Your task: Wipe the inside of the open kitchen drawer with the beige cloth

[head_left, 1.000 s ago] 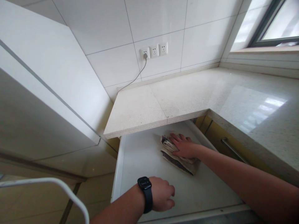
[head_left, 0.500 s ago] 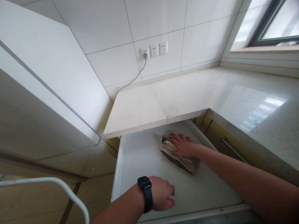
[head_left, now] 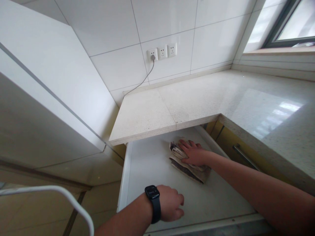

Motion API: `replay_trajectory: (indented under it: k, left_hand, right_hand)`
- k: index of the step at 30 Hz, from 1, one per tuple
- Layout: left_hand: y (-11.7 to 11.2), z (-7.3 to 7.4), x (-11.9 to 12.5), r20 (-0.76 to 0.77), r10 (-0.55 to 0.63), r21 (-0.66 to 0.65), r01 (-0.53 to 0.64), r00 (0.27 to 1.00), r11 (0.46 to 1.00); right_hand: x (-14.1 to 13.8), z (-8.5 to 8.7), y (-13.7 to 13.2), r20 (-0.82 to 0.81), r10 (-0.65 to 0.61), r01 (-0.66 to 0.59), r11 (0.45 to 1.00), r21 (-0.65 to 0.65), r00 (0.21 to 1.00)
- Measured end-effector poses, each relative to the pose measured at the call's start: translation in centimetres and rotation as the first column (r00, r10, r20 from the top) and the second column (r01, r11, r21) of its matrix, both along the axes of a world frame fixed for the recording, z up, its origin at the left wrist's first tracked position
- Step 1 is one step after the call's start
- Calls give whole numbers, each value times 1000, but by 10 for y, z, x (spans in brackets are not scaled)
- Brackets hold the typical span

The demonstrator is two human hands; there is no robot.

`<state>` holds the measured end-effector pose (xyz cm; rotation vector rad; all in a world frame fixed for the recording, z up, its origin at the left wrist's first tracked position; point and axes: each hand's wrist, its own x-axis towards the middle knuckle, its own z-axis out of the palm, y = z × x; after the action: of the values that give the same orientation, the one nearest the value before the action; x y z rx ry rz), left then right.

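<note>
A folded beige and dark cloth (head_left: 188, 172) lies on the white bottom of a pulled-out drawer (head_left: 147, 170). My right hand (head_left: 193, 152) presses down on it, fingers bent over the top and a bunched fold caught between thumb and forefinger. The undersides of those fingers are hidden. Nearer to me, my left hand (head_left: 169, 203), with a black watch (head_left: 153, 196) at its wrist, is over the drawer's front part. Its fingers are loosely curled, the thumb stands apart from the forefinger, and nothing shows in it.
A pale stone countertop (head_left: 147, 114) overhangs the back of the drawer and turns a corner to the right. A yellow cabinet front with a metal handle (head_left: 246, 157) is below it. White cabinets (head_left: 49, 65) stand left. A white curved tube (head_left: 61, 191) crosses the lower left.
Almost nothing differs. Both hands and the cloth keep their places, with only a very slight shift of the view.
</note>
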<state>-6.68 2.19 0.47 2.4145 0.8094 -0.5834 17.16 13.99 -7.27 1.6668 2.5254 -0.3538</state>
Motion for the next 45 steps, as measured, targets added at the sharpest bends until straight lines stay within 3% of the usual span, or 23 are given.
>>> replay_trajectory:
  k: [34,45]
  left_hand:
    - [-1,3,0,-13,4,0,-4,1000,1000]
    - [-1,-2,0,5,-4,0,4,1000,1000]
  right_hand:
    - [3,-4,2,-23,23,-23,1000,10,999]
    - [2,-4,1,-10,28,-28,999,23,1000]
